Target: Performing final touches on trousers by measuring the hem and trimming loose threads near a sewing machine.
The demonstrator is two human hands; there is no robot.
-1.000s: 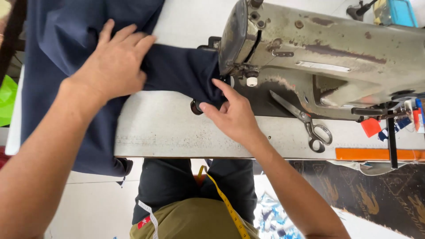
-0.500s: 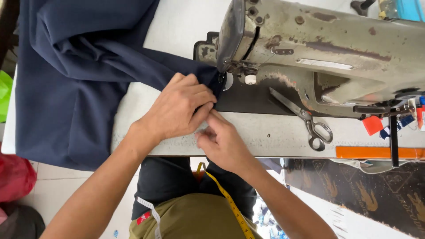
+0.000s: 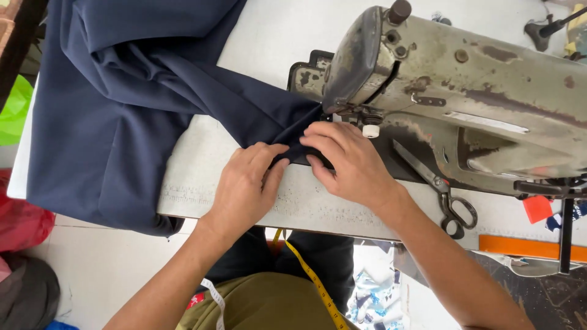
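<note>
A large piece of navy blue fabric lies over the left of the white sewing table, with one strip running right to the needle area of an old grey sewing machine. My left hand pinches the end of that strip near the table's front edge. My right hand presses on the same strip just in front of the presser foot. The fingertips of both hands meet over the fabric. The needle itself is hidden behind the machine head.
Scissors lie on the machine bed to the right of my right hand. An orange strip sits along the table's front right. A yellow measuring tape hangs over my lap. Red and green bags sit on the floor at left.
My left hand left the spread fabric, came right to the needle area, then drew back toward the table's front edge. My right hand shifted up onto the strip by the presser foot.
</note>
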